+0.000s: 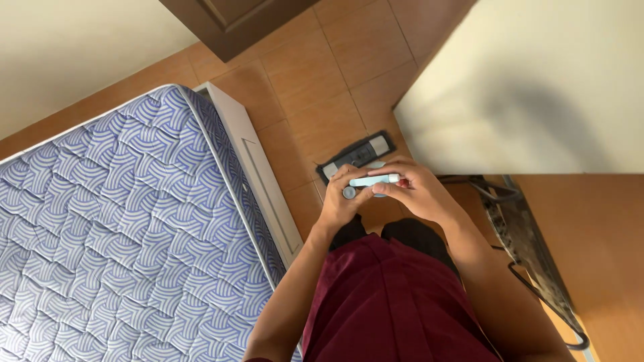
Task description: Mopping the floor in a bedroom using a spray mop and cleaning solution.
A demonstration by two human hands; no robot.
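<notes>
Quilted blue-patterned mattress point(114, 228) seen at left, its edge bounded by pale bed frame rail point(258, 181). Strip of tiled floor point(315, 94) left open between rail and cream wall point(537, 87). Pale blue tube-shaped object point(373, 180) held level above floor, just over dark flat device point(355, 155) lying on tiles. Left hand point(342, 201) grip pinched on tube's capped end; right hand point(416, 191) grip closed around other end. Power strip point(526, 251) seen along wall at right.

We count one mattress point(121, 228), one bed frame point(258, 174), two power strips point(355, 155), one pale blue tube point(373, 179), and one door point(231, 20).
</notes>
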